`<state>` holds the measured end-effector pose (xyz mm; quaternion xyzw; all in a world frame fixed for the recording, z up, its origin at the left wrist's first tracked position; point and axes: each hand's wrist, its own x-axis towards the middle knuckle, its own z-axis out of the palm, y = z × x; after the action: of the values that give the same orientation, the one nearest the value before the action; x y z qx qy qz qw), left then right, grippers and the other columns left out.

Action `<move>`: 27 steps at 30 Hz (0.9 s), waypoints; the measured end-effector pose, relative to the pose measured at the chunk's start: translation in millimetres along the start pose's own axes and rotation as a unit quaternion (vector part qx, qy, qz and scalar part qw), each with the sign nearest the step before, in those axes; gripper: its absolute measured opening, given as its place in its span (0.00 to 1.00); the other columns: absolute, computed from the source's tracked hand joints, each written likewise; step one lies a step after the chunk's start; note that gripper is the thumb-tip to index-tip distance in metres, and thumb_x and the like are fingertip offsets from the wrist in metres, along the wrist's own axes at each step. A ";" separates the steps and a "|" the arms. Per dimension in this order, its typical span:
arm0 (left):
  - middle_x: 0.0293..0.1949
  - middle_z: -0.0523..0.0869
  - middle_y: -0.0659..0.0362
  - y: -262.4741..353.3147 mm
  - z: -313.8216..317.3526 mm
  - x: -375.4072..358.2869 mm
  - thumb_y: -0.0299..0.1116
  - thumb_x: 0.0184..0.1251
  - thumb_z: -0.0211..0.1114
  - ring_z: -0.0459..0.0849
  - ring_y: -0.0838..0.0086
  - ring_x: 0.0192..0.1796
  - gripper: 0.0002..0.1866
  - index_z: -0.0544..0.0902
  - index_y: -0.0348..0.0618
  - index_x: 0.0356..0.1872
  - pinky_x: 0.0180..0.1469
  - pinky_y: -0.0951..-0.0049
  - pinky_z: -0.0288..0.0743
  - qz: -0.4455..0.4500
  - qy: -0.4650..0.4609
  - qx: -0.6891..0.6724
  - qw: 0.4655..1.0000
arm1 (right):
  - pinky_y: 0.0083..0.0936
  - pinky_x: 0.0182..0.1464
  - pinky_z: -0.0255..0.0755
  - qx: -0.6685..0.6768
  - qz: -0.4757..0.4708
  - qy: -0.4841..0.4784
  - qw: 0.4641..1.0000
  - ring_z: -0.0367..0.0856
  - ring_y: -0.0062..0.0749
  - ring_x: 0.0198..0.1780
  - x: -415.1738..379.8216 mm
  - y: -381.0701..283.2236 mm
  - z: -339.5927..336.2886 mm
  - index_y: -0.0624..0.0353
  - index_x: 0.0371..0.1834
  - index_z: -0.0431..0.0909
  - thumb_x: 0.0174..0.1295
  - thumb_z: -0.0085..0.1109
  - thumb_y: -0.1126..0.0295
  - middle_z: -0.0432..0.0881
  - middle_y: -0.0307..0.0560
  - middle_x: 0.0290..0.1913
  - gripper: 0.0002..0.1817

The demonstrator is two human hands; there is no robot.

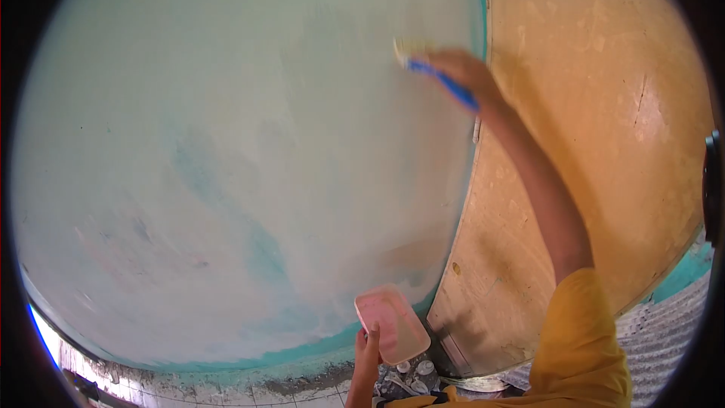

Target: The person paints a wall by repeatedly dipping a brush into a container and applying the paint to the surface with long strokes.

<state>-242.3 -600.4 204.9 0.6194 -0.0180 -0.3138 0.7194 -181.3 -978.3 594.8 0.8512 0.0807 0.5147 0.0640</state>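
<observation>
My right hand (pixel 462 74) is raised and closed around the blue handle of a paintbrush (pixel 445 85). Its pale bristles are at the wall (pixel 226 83), which carries uneven pale paint with turquoise patches showing through; whether they touch is too blurred to tell. Low in front of me, my left hand (pixel 368 344) grips the near left edge of a pink plastic tub (pixel 404 332), its thumb over the rim. The tub is tilted towards me, and pale pink liquid seems to lie inside.
A tan wooden panel (pixel 581 128) stands to the right of the painted wall, along a turquoise edge. Small containers (pixel 423 368) and clutter sit on the floor below the tub. White tiles (pixel 174 393) run along the wall's foot. Corrugated sheeting (pixel 664 332) lies at lower right.
</observation>
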 end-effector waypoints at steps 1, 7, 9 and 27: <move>0.52 0.82 0.54 -0.7 -1.4 0.1 0.62 0.72 0.58 0.87 0.70 0.48 0.37 0.70 0.37 0.65 0.37 0.69 0.85 0.003 -0.013 -0.004 1.000 | 0.33 0.59 0.75 0.031 0.049 -0.058 0.997 0.81 0.42 0.57 -34.1 -12.4 9.9 0.44 0.56 0.85 0.69 0.57 0.65 0.87 0.42 0.55 0.15; 0.51 0.83 0.53 -7.5 -5.8 -0.8 0.61 0.74 0.57 0.88 0.71 0.48 0.35 0.71 0.37 0.63 0.36 0.70 0.85 0.007 -0.016 -0.013 1.000 | 0.33 0.57 0.77 0.147 0.058 -0.198 0.967 0.83 0.43 0.54 -158.6 -25.3 48.9 0.44 0.56 0.86 0.66 0.64 0.66 0.87 0.43 0.54 0.15; 0.51 0.83 0.53 -3.7 -4.7 -3.0 0.61 0.74 0.57 0.88 0.71 0.48 0.35 0.71 0.37 0.63 0.36 0.71 0.85 0.006 -0.013 0.002 1.000 | 0.32 0.56 0.78 0.168 0.111 -0.318 0.926 0.85 0.42 0.53 -130.4 -15.0 37.4 0.46 0.58 0.85 0.67 0.64 0.64 0.87 0.47 0.56 0.16; 0.54 0.80 0.51 -5.6 -7.0 -14.5 0.64 0.69 0.62 0.87 0.69 0.47 0.43 0.65 0.34 0.68 0.39 0.70 0.84 -0.010 -0.012 -0.035 0.999 | 0.31 0.62 0.75 0.078 0.031 -0.103 0.991 0.83 0.38 0.58 -241.5 -30.4 89.8 0.48 0.60 0.84 0.67 0.63 0.69 0.86 0.45 0.57 0.18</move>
<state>-253.5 -587.5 203.5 0.5900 -0.0095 -0.3289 0.7374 -214.3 -1000.0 338.4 0.9043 0.0868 0.4179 -0.0110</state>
